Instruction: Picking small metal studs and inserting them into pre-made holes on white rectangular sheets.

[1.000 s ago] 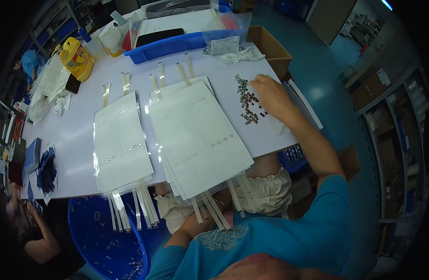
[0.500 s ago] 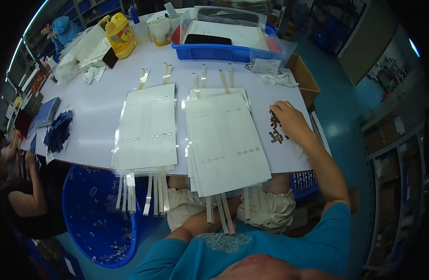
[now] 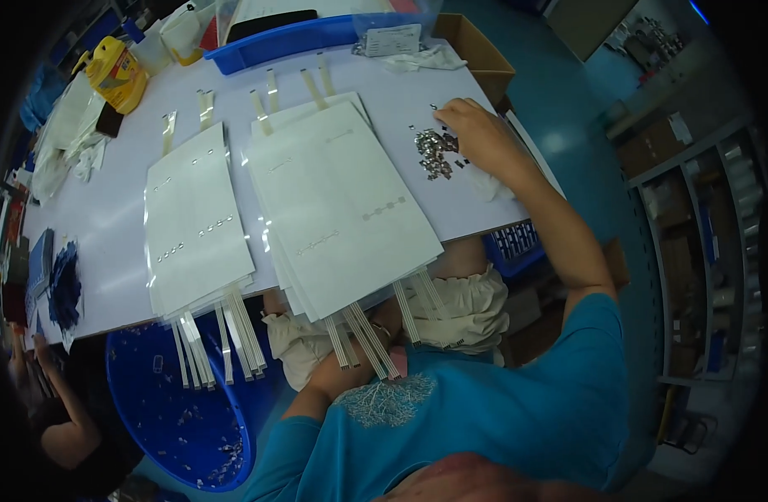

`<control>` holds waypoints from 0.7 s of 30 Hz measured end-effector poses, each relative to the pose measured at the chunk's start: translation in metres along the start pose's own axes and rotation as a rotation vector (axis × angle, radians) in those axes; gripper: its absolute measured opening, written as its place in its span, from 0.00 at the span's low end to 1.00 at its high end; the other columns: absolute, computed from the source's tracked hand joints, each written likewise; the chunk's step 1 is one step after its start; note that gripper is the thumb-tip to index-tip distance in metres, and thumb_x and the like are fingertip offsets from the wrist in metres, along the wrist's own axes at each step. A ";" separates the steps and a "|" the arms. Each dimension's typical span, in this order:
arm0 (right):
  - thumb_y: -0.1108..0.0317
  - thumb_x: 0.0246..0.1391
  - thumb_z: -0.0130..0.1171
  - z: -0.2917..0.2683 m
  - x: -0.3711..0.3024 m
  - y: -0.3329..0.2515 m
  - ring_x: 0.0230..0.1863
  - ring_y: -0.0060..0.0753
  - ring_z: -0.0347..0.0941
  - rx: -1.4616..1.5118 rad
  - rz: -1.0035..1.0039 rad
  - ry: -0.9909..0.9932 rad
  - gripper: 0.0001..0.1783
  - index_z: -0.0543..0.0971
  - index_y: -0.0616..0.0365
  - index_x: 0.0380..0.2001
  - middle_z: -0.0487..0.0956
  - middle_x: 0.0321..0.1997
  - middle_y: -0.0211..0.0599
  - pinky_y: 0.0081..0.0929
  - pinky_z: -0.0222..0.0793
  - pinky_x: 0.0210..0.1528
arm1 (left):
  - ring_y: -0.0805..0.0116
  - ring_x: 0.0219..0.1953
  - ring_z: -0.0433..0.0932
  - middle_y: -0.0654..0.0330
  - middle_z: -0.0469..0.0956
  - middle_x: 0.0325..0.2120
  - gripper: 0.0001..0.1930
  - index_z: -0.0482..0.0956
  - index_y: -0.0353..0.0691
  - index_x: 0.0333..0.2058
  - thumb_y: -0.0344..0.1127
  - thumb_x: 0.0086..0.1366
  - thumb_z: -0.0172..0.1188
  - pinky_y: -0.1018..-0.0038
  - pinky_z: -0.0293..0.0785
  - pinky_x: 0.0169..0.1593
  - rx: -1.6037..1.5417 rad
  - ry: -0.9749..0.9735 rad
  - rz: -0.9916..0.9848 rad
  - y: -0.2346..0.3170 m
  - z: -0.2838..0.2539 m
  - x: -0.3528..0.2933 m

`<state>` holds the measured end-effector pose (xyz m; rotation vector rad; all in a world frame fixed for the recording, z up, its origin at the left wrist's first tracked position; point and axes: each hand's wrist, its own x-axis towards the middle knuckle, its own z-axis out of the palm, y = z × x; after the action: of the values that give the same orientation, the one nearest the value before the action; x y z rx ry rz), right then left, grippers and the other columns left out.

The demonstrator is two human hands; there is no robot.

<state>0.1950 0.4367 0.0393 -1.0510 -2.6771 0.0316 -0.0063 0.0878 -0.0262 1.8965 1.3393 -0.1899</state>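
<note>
At the table's right side, my right hand (image 3: 476, 136) is closed in a pinch, with a small metal piece (image 3: 434, 107) at the fingertips. Just below it lies a loose pile of small shiny metal pieces (image 3: 435, 157). In front of me, a stack of white sheets (image 3: 334, 192) in clear film overhangs the table's near edge. Flat striped strips (image 3: 371, 345) hang from its lower side. My left forearm (image 3: 348, 370) runs beneath these strips, and its hand is hidden under the stack. Left of it lies a second stack of similar sheets (image 3: 197, 226).
A blue tray (image 3: 292, 48) stands at the back, a yellow jug (image 3: 118, 77) to its left. A cardboard box (image 3: 476, 58) is beyond the right corner. A large blue tub (image 3: 170, 410) stands below the front edge. Another person's arm (image 3: 66, 389) shows at the left.
The view has turned, so the table appears farther left and higher. My right hand has shifted to the far side of the pile and uncovered more pieces.
</note>
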 end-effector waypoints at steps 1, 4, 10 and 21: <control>0.87 0.58 0.56 -0.002 -0.002 0.001 0.65 0.45 0.77 -0.024 -0.001 -0.019 0.25 0.84 0.61 0.58 0.83 0.59 0.40 0.38 0.75 0.66 | 0.42 0.55 0.85 0.41 0.85 0.51 0.15 0.86 0.37 0.49 0.38 0.69 0.59 0.51 0.82 0.60 -0.060 0.107 0.065 -0.006 0.008 0.000; 0.86 0.59 0.57 -0.004 -0.020 -0.008 0.64 0.43 0.78 0.073 -0.065 -0.035 0.24 0.85 0.59 0.57 0.83 0.57 0.39 0.37 0.76 0.65 | 0.42 0.54 0.85 0.42 0.85 0.50 0.15 0.86 0.37 0.48 0.38 0.69 0.60 0.51 0.82 0.59 -0.193 0.283 0.138 -0.039 0.067 0.007; 0.82 0.64 0.59 -0.008 -0.031 0.005 0.53 0.47 0.83 0.232 -0.111 0.081 0.18 0.87 0.61 0.54 0.86 0.52 0.41 0.38 0.79 0.58 | 0.42 0.52 0.85 0.43 0.86 0.49 0.14 0.86 0.37 0.47 0.38 0.68 0.61 0.50 0.83 0.57 -0.396 0.365 0.095 -0.044 0.080 0.003; 0.70 0.69 0.63 -0.009 -0.026 0.002 0.49 0.46 0.85 0.269 -0.047 0.084 0.14 0.88 0.63 0.53 0.87 0.50 0.42 0.37 0.79 0.56 | 0.44 0.55 0.85 0.45 0.86 0.51 0.15 0.86 0.39 0.48 0.40 0.69 0.61 0.54 0.83 0.59 -0.147 0.290 0.090 -0.046 0.076 0.005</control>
<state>0.2170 0.4195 0.0419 -0.8848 -2.5318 0.3222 -0.0202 0.0466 -0.1044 1.9042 1.4099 0.2320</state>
